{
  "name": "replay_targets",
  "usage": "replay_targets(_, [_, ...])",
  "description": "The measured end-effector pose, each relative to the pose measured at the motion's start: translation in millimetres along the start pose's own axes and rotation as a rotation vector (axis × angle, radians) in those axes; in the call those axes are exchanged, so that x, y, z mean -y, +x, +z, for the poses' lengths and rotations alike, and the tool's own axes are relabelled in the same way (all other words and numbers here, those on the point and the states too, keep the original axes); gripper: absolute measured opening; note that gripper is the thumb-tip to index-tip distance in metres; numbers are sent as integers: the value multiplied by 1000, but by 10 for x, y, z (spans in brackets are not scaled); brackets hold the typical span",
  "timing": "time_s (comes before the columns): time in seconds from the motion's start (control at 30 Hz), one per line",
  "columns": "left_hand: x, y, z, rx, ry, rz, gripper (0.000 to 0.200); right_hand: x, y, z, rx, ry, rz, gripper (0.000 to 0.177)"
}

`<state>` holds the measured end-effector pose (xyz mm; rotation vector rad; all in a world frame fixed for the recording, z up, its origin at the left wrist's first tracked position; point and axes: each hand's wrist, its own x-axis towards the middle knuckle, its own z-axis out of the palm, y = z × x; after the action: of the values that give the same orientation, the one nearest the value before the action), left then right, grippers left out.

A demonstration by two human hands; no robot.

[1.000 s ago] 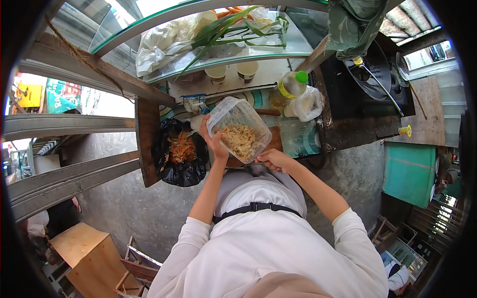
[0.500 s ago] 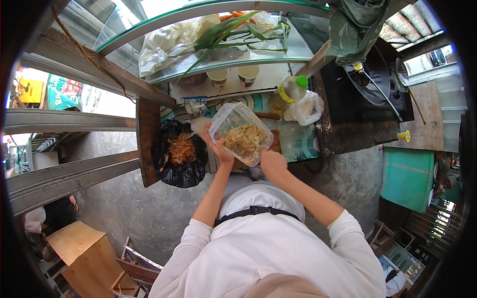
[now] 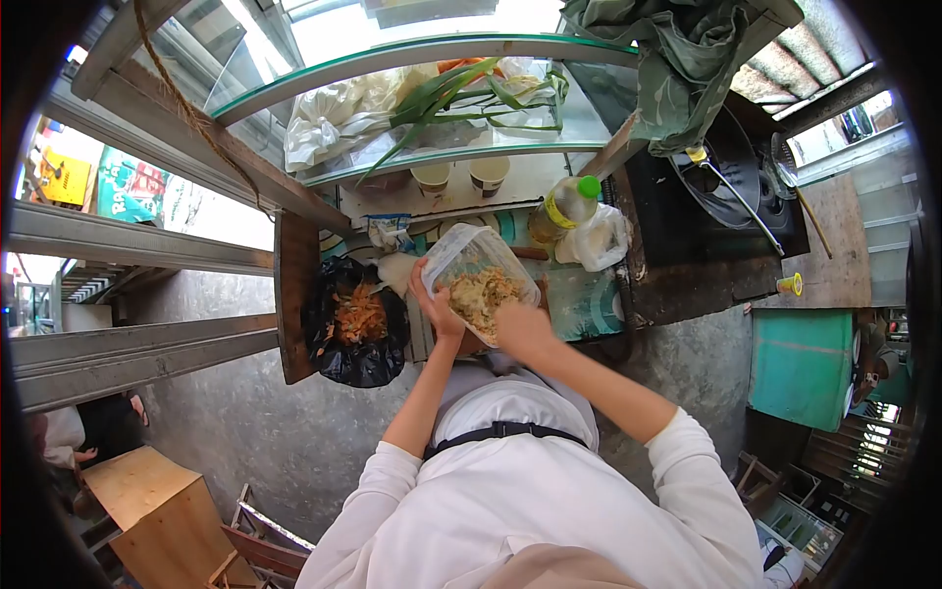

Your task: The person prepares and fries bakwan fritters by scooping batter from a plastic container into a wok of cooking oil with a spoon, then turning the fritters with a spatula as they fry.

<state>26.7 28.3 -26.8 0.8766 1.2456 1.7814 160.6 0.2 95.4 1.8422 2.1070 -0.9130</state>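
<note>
In the head view, my left hand (image 3: 439,302) grips the left side of a clear plastic container (image 3: 458,249), which is tilted towards me. A shredded, pale and orange vegetable mixture (image 3: 483,293) lies inside it. My right hand (image 3: 523,332) is closed in a fist over the container's near right part, above the mixture. It is slightly blurred, and whatever its fingers hold is hidden. Left of the container, a black plastic bag (image 3: 358,368) stands open with orange shreds (image 3: 360,316) in it.
Behind the container are a green-capped bottle (image 3: 566,211), a white plastic bag (image 3: 597,239) and two paper cups (image 3: 490,175). A glass shelf (image 3: 461,152) above bears green leaves (image 3: 446,93). At right stands a stove with a wok (image 3: 721,167). A wooden board (image 3: 295,294) edges the left side.
My right hand has moved left from the container's right corner to over the mixture. My left hand keeps its hold on the container. The view has shifted slightly.
</note>
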Motion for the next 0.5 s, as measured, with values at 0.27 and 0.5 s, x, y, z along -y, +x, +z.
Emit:
replay_targets(0.27, [-22,-165,27,-49,-69,-157,51,-268,-134,-44,43,-140,-52,17])
replay_targets(0.5, [232,-229,-24,-130,-297,-395,53,-610,-234,105,-404,181,65,21])
